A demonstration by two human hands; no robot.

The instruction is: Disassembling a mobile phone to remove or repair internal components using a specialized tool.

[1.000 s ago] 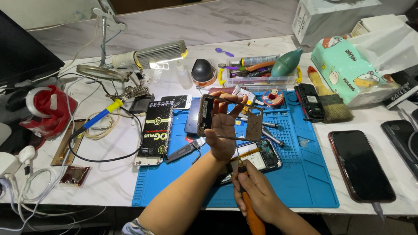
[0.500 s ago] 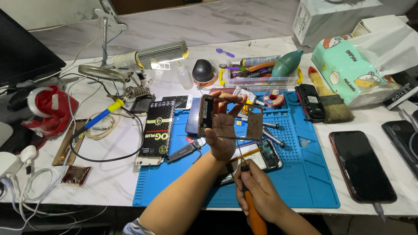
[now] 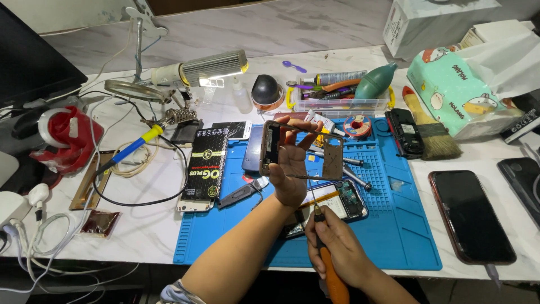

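My left hand (image 3: 292, 163) holds up an opened phone frame (image 3: 332, 155), a thin rectangular chassis with a dark strip of parts on its left side, above the blue work mat (image 3: 394, 225). My right hand (image 3: 337, 250) sits lower, near the mat's front edge, gripping an orange-handled screwdriver (image 3: 332, 276) with its tip pointing up toward the frame. Under both hands lies a dismantled phone body (image 3: 351, 200) with exposed circuit board.
A black phone (image 3: 469, 214) lies right of the mat, a black box (image 3: 205, 166) to the left. A soldering iron with yellow grip (image 3: 132, 146), lamp (image 3: 211, 67), tool tray (image 3: 337, 98), brush (image 3: 433, 132) and tissue pack (image 3: 455, 93) crowd the back.
The left hand keeps the frame raised in nearly the same spot. The right hand with the screwdriver has shifted slightly, its tip staying just below the frame.
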